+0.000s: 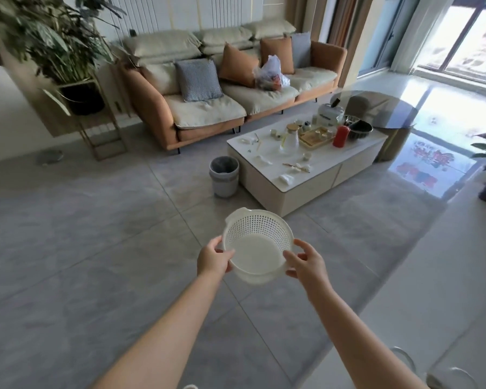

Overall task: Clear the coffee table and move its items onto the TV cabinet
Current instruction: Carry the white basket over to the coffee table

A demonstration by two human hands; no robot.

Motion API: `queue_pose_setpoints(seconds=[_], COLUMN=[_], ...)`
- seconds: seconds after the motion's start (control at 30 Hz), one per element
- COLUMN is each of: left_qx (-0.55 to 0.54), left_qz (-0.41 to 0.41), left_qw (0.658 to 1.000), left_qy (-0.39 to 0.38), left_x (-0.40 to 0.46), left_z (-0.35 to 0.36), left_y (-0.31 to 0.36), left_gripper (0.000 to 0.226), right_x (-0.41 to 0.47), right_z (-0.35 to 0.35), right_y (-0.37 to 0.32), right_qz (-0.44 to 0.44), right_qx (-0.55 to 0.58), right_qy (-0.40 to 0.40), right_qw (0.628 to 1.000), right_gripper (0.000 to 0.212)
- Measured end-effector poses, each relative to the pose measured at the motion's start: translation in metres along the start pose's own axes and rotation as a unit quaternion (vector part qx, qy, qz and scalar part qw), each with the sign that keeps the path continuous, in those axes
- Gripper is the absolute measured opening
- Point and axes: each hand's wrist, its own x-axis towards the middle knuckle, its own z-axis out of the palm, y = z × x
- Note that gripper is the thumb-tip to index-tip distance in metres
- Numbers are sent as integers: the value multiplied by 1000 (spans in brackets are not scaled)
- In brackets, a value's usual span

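Two hands hold one white colander above the floor: the left hand grips the rim at 9 o'clock, the right hand at 3 o'clock, fingers curled over the edge. One coffee table stands well apart at 1 o'clock, bearing one red canister, one glass carafe, one tray of cups and scattered tissues. One bin sits beside its left corner; one sofa stands at 12 o'clock.

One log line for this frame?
left hand: holds colander rim | right hand: same | coffee table: still cluttered, ahead
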Motion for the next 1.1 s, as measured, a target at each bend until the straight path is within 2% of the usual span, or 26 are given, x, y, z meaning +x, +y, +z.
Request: queue_pose_setpoints(seconds=[0.37, 0.63, 0.9, 1.1], left_qx=[-70, -115, -125, -121], left_qz=[-7, -59, -74, -78], left_qw=[996, 986, 983, 985], left_qy=[-58, -101, -115, -98], left_x=[55, 100, 140, 176], left_z=[-96, -133, -127, -94], left_y=[28, 37, 36, 48], left_gripper=[51, 56, 52, 51], right_x=[-4, 4, 36, 94], right_z=[97, 148, 165, 158], right_y=[-40, -44, -35, -39], right_qz=[35, 49, 80, 104], right_qx=[94, 141, 128, 131], right_qy=[17, 38, 65, 50], right_qw=[995, 988, 986, 985], right_gripper=[47, 44, 35, 32])
